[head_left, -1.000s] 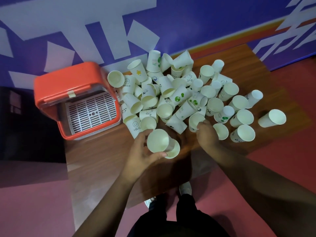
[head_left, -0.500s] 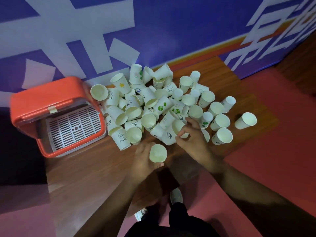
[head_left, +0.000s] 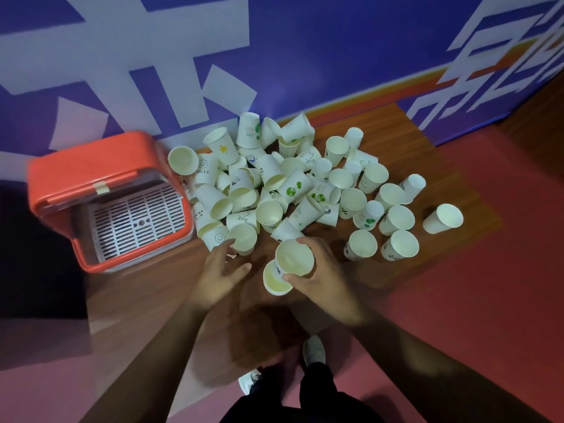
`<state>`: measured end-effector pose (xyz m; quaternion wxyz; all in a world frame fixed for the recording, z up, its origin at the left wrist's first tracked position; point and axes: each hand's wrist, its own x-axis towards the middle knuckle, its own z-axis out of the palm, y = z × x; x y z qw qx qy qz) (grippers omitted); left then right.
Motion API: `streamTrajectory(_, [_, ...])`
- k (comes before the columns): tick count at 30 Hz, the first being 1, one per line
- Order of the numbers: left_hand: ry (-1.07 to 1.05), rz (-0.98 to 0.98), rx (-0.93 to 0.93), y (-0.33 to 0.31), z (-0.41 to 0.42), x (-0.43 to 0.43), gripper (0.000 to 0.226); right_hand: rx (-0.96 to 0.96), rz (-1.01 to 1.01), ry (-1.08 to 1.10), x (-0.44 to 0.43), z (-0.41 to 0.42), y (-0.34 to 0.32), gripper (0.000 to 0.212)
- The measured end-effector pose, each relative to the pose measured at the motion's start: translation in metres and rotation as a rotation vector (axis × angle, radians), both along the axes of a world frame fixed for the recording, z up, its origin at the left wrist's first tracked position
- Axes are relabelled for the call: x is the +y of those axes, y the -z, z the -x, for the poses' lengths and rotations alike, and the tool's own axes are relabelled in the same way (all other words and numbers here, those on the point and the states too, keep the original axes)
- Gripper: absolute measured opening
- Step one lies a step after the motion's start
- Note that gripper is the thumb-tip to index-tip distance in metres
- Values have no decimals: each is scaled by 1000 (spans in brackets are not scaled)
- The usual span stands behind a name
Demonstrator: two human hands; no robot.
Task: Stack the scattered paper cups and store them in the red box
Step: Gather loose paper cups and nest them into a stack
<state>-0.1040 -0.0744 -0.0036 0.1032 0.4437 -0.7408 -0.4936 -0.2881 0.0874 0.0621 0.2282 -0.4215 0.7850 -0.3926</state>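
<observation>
A heap of several white paper cups [head_left: 293, 184] covers the wooden table, some upright, some on their sides. The red box [head_left: 88, 166] stands open at the left with a white slotted grid inside. My right hand [head_left: 323, 270] grips a paper cup [head_left: 294, 257] at the table's near side, and a second cup [head_left: 274, 280] sits partly under it. My left hand [head_left: 219, 270] is beside them with spread fingers, its fingertips touching an upright cup [head_left: 242, 238] at the heap's near edge.
The wooden table [head_left: 158, 288] ends close in front of me. Behind it rises a blue wall with white shapes [head_left: 183, 56]. Red floor [head_left: 488, 300] lies to the right. My shoes [head_left: 314, 351] show below the table edge. One lone cup [head_left: 444, 219] stands far right.
My left hand let go of the cup it held and opened toward the heap. My right hand picked a cup from the pile and brought it over the earlier cup.
</observation>
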Motion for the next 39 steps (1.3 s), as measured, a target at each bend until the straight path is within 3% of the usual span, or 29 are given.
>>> streamTrajectory(4, [-32,133,-50,-10,8,-20,65,54,-41,-57,-3,-9,-2,79])
streamTrajectory(12, [42,238,-241,9,37,-32,92,128,-308,-162,-10,-16,32,83])
streamTrajectory(18, [129,240,-314,21,51,-41,90,46,-382,-194,-6,-8,41,93])
streamTrajectory(22, [190,301,-349,25,53,-43,88,-6,-348,-10,16,20,42,75])
streamTrajectory(26, [238,336,-329,26,55,-41,83,188,-403,169,40,71,54,55])
streamTrajectory(31, [142,324,-294,11,51,-35,73,389,-516,179,46,113,69,44])
streamTrajectory(39, [36,280,39,-47,32,-13,61,480,-619,145,50,128,91,15])
